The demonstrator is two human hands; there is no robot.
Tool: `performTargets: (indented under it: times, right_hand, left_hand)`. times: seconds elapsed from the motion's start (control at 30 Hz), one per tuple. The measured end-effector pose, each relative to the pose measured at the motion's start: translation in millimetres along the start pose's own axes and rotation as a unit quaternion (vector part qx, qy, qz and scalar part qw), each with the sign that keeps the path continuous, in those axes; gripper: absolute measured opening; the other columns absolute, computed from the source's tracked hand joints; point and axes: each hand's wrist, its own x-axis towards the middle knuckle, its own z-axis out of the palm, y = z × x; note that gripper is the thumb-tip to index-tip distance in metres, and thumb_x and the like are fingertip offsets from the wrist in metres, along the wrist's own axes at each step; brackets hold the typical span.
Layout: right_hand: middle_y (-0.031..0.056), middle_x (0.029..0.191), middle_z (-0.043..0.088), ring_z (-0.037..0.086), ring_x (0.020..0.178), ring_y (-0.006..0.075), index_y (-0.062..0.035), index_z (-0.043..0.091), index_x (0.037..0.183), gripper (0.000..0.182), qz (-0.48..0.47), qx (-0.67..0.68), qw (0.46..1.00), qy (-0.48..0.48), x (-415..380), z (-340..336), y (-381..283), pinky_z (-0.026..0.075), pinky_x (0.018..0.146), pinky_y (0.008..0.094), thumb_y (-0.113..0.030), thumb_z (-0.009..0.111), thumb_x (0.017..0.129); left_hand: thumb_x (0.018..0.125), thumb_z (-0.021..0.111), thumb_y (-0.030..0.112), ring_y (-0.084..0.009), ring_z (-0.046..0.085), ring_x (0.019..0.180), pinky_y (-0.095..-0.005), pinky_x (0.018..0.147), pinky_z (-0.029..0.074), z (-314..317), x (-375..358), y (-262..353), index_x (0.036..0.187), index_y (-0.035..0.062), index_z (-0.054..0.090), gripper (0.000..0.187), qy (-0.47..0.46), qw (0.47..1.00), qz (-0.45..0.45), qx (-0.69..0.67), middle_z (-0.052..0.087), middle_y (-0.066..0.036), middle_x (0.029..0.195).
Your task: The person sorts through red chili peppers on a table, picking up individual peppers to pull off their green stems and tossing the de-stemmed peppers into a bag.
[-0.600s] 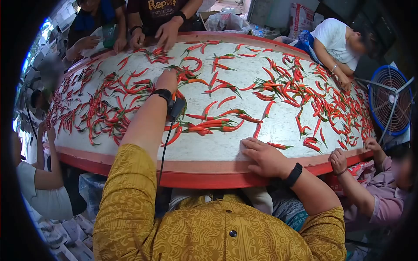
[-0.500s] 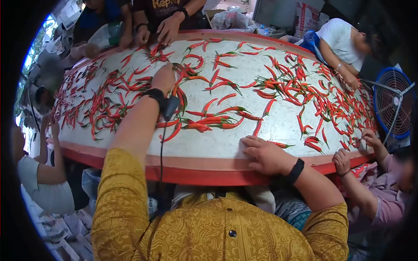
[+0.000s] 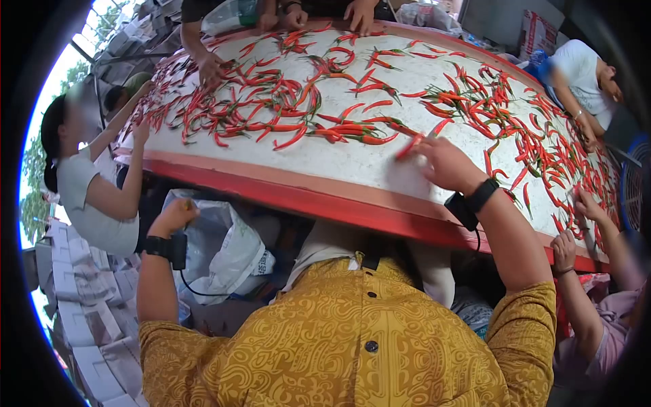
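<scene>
Right hand (image 3: 444,163) fingers pinched on a red chili (image 3: 409,146) near the surface (image 3: 352,173) edge, left hand (image 3: 173,216) curled over the bag (image 3: 224,244), grip unclear; loose pinch could drop it.

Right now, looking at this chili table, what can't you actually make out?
- Left hand, head view: curled below the table rim by a white plastic bag; its fingers hide whether it holds anything.
- Right hand: a red chili at its fingertips is motion-blurred, so the grip is unclear.
- Table: its far right side is cut off by the dark lens edge.
- Co-workers' faces: blurred.
</scene>
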Motion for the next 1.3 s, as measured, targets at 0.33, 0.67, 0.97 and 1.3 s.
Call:
performTargets:
  times: [0.33, 0.67, 0.97, 1.3]
  right_hand:
    - [0.0162, 0.085, 0.066, 0.063, 0.080, 0.0327, -0.0008, 0.065, 0.094, 0.021, 0.120, 0.042, 0.984, -0.124, -71, -61, 21, 0.050, 0.074, 0.0393, -0.017, 0.061, 0.081]
    - [0.0181, 0.092, 0.065, 0.062, 0.085, 0.0346, -0.0044, 0.066, 0.095, 0.024, 0.156, 0.066, 0.985, 0.020, -90, -36, 78, 0.049, 0.078, 0.0415, -0.020, 0.055, 0.081]
    - [0.0153, 0.092, 0.066, 0.061, 0.089, 0.0333, -0.0052, 0.068, 0.094, 0.024, 0.123, 0.024, 0.992, -0.003, -146, -65, 113, 0.048, 0.079, 0.0421, -0.021, 0.057, 0.080]
    - [0.0128, 0.094, 0.064, 0.060, 0.090, 0.0306, -0.0042, 0.066, 0.097, 0.021, 0.010, 0.102, 0.990, -0.094, -200, -63, 132, 0.048, 0.082, 0.0383, -0.012, 0.059, 0.078]
  left_hand:
    - [0.072, 0.072, 0.015, -0.0296, 0.065, 0.084, -0.0377, 0.075, 0.050, 41, -31, 76, 0.097, 0.0015, 0.066, 0.029, 0.009, 0.969, 0.046, 0.241, 0.068, -0.015, 0.085]
    - [0.079, 0.066, 0.020, -0.0222, 0.065, 0.076, -0.0325, 0.069, 0.050, 155, 56, 457, 0.091, 0.0034, 0.068, 0.021, 0.101, 0.888, 0.443, -0.075, 0.068, -0.013, 0.083]
    - [0.082, 0.056, 0.011, -0.0348, 0.056, 0.102, -0.0449, 0.087, 0.045, 241, 100, 466, 0.116, 0.0111, 0.059, 0.034, 0.188, 0.912, 0.322, 0.174, 0.061, -0.016, 0.106]
    - [0.083, 0.058, 0.006, -0.0319, 0.059, 0.086, -0.0408, 0.079, 0.047, 248, 74, 500, 0.118, 0.0100, 0.058, 0.035, 0.201, 0.899, 0.389, -0.001, 0.062, -0.015, 0.091]
